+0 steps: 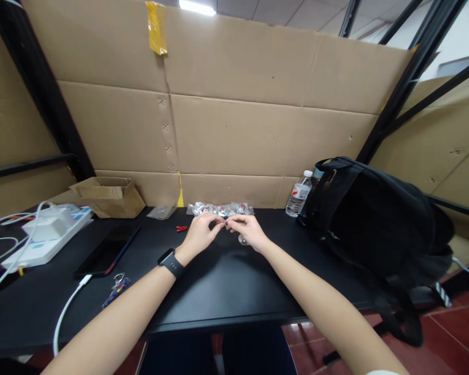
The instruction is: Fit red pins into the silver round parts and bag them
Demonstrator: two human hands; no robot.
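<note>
In front of the row of clear packets (222,209), we see the left hand (203,232) and right hand (250,230) pinching a small piece (225,223) between fingertips, likely to steady it. Silvery, red-marked items fill the packets; left of them stands a paper box (121,205), contents hidden from us.

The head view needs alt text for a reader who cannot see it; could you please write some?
A person's left hand and right hand pinch an item too small to identify, above a black table. Beyond them lie clear-wrapped packets before a cardboard wall, with a black backpack and water bottle to the right.
</note>
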